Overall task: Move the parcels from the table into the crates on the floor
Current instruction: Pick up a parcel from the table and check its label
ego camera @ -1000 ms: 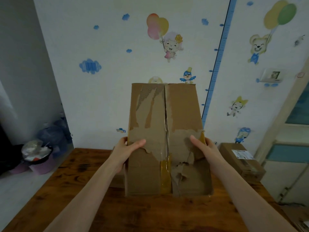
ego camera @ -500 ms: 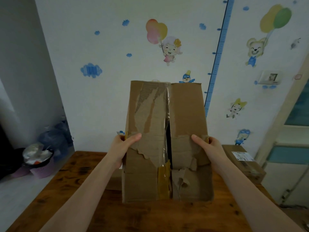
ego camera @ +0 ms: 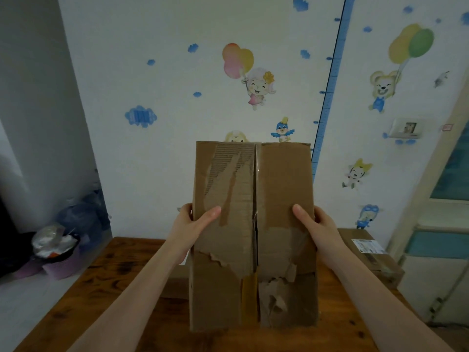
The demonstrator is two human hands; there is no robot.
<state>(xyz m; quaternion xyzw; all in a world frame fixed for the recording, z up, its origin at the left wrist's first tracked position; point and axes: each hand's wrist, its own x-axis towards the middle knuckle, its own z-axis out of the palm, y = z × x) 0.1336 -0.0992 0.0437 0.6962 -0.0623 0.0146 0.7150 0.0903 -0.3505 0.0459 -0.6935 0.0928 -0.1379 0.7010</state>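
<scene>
We find tall parcel upright over counter, lower edge seemingly clear of wood, though contact is hard to judge from this angle. Left hand and right hand grip opposite side walls, thumbs across front face. Front seam split, tape torn. We advise sliding one palm under base and squeezing lightly, as flaps may give. Crates out of view. Second parcel waits at counter's right edge.

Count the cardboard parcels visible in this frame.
3: a tall torn box held up at centre, a labelled box at the table's right edge, and a low box partly hidden behind the tall one. Others may be hidden.
</scene>
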